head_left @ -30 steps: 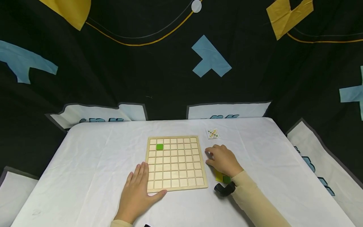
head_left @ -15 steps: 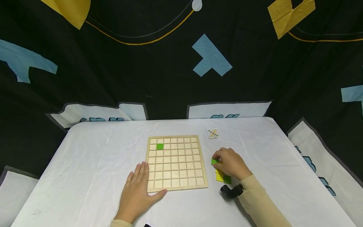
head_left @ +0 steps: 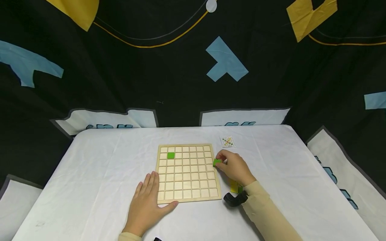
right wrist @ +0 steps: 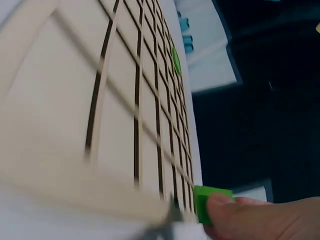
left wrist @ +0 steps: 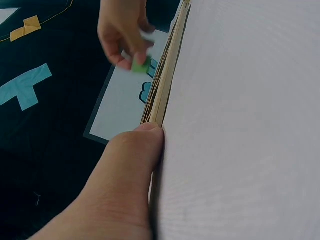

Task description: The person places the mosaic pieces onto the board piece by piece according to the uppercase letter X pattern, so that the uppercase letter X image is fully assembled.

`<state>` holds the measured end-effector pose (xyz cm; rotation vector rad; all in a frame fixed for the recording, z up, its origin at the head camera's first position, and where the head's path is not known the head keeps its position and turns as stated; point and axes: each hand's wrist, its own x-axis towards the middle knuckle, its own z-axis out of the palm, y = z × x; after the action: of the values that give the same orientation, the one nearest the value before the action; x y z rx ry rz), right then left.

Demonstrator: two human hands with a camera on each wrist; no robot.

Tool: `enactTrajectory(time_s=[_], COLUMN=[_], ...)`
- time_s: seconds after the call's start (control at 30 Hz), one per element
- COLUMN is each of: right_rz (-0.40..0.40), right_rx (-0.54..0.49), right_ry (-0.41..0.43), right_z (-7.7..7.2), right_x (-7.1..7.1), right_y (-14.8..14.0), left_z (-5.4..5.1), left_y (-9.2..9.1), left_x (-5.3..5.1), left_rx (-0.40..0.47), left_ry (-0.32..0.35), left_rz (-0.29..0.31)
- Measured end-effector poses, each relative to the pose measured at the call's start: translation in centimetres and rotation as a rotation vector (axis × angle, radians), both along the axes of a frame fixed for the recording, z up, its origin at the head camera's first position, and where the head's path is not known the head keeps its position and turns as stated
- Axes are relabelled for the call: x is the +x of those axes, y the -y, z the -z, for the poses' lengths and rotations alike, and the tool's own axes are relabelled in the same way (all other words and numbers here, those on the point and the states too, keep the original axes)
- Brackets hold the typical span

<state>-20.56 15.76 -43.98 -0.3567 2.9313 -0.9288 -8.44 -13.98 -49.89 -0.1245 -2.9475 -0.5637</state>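
Green tile (head_left: 216,162): raised over the right edge of the gridded board (head_left: 187,184), apart from its surface in the left wrist view.
Right hand (head_left: 236,167): nearly closed, thumb and fingers pinching the green tile by one side, which leaves the opposite side free.
Left hand (head_left: 143,204): fingers straight and gripping nothing, fingertips at the board's left edge, thumb against the near edge; probably keeping it from sliding on the bench (head_left: 96,187).
Seated tile (head_left: 171,155): green, second row from the far side, second column from the left; the cell's borders likely keep it square.
Loose tiles (head_left: 233,186): yellow and green, partly hidden by the right arm, presumably there for easy reach.
Pattern card (head_left: 227,142): beyond the board's far right corner, face up, perhaps for easy viewing.
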Motion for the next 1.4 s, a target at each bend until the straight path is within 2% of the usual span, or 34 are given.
enactTrajectory(time_s=[0.2,0.4,0.6,0.8,1.13,1.27,1.4], right_rz=[-0.076,-0.164,-0.154,-0.142,-0.173,-0.211,-0.255], right_rx=[-0.101,-0.08,-0.061,-0.023,0.032,0.077,0.095], right_ry=[-0.002,-0.022,-0.064,-0.108,-0.166,-0.184,-0.164], right_z=[0.3,1.0,1.6,2.0,2.5,2.4,1.9], right_x=[-0.7,-1.1,-1.2,-1.3,-1.1,-0.9,-0.4], right_y=[4.4,8.6,10.9,11.9,12.3,11.9,11.0], left_z=[-0.2,-0.2,-0.2,-0.2,-0.2,-0.1,-0.1], left_y=[0.0,-0.1,-0.1,-0.1,0.0,0.0,0.0], left_x=[0.0,-0.1,-0.2,-0.2,-0.2,-0.1,-0.1], left_rx=[0.007,0.005,0.006,0.004,-0.002,-0.008,-0.008], left_ry=[0.013,0.003,-0.009,0.002,0.006,0.006,0.009], left_rz=[-0.001,0.001,0.001,0.004,0.001,-0.002,-0.003])
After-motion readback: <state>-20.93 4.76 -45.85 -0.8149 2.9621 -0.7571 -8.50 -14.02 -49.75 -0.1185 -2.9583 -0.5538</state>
